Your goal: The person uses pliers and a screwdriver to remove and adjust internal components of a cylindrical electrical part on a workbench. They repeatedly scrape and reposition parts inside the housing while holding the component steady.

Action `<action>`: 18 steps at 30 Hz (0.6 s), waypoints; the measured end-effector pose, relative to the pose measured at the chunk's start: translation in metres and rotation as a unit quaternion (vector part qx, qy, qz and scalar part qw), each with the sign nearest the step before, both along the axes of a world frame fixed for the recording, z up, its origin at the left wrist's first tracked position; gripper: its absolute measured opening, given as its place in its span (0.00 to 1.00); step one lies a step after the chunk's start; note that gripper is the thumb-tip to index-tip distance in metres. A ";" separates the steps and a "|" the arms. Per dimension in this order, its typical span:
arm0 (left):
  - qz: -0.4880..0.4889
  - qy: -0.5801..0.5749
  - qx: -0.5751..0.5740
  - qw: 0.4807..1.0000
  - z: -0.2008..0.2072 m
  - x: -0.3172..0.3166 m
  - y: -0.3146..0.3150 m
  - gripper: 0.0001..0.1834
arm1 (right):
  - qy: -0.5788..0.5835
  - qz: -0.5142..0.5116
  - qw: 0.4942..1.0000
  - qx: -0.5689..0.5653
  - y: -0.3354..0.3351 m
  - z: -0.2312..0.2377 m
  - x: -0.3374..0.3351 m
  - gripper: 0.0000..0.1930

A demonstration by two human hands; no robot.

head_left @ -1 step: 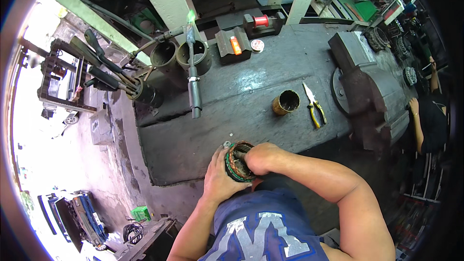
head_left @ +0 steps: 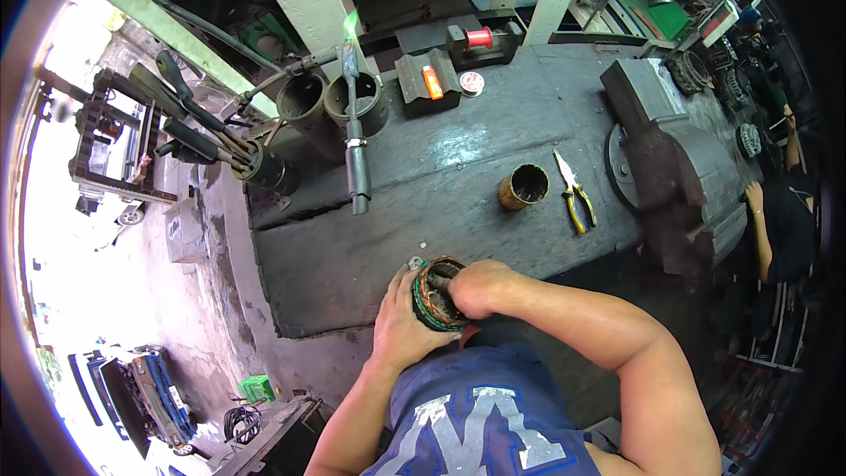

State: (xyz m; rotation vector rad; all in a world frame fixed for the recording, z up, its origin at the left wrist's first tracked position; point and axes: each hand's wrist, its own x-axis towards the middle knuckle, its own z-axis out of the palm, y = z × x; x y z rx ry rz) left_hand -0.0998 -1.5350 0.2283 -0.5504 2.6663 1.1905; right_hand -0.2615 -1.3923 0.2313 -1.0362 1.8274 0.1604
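Note:
A ring-shaped stator [head_left: 426, 307] with copper windings and green cord round its rim is held at the near edge of the bench, close to my body. My left hand [head_left: 397, 319] is wrapped round its left and near side, fingers closed against the outer wall. Over the opening from the right comes my right hand [head_left: 480, 289], curled into a closed grip with its fingertips down inside the ring. What those fingers hold, if anything, is hidden. Beyond the hands stand a small brownish can [head_left: 523, 187] with dark contents and long-nose pliers [head_left: 575, 194] with yellow-and-black handles.
A torch [head_left: 356, 159] with a green flame rests on metal cylinders [head_left: 301, 97]. Tools fill a pot [head_left: 269, 167] at left. An orange lighter [head_left: 432, 83], round tin [head_left: 471, 84] and red spool [head_left: 478, 38] lie behind. At right are a large vise [head_left: 674, 167] and another person [head_left: 780, 220].

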 end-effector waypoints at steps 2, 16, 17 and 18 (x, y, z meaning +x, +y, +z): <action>-0.002 0.006 -0.008 1.000 -0.001 0.000 0.000 0.75 | 0.003 0.019 1.000 0.003 0.001 0.000 0.001 0.11; 0.019 0.035 0.028 0.999 -0.004 0.003 -0.004 0.76 | -0.013 -0.006 0.999 -0.044 -0.001 0.009 -0.004 0.13; 0.037 0.031 0.042 0.998 -0.004 0.003 -0.004 0.76 | -0.011 -0.029 0.999 -0.045 -0.003 0.009 -0.003 0.12; 0.030 0.034 0.044 0.998 -0.004 0.003 -0.004 0.76 | -0.019 -0.031 0.999 -0.038 -0.002 0.009 -0.002 0.12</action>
